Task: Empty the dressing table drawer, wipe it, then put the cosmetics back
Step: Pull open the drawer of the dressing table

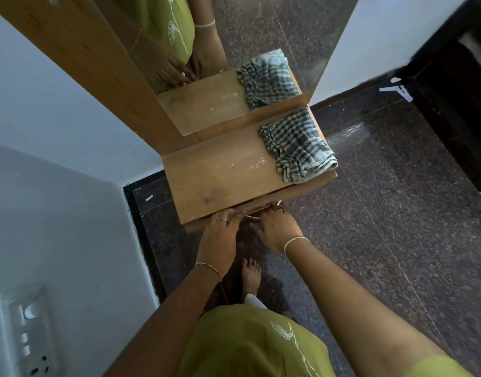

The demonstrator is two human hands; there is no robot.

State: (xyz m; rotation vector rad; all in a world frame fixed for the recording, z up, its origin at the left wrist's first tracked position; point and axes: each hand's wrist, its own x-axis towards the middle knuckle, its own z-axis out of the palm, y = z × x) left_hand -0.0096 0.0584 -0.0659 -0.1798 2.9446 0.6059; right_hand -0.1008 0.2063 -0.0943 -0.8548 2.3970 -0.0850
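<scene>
— Right grip (277,231) first: we see its fingers curled round the metal handle (254,217) of the drawer (198,226).
— And our left grip (224,229)?
— Its fingertips hide under the tabletop (220,175) edge, so we cannot tell. The drawer sits just beneath, and a checked cloth (298,149) lies on the right end.

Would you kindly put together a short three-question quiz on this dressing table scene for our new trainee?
1. True or false: the checked cloth lies on the table top, at its right end as the camera sees it.
2. Where are the left hand and right hand? A: on the cloth. B: at the drawer front, by its metal handle. C: on the floor.
3. Fill in: behind the table top stands a ____ that reflects the cloth.

Key: 1 true; 2 B; 3 mirror.
</scene>
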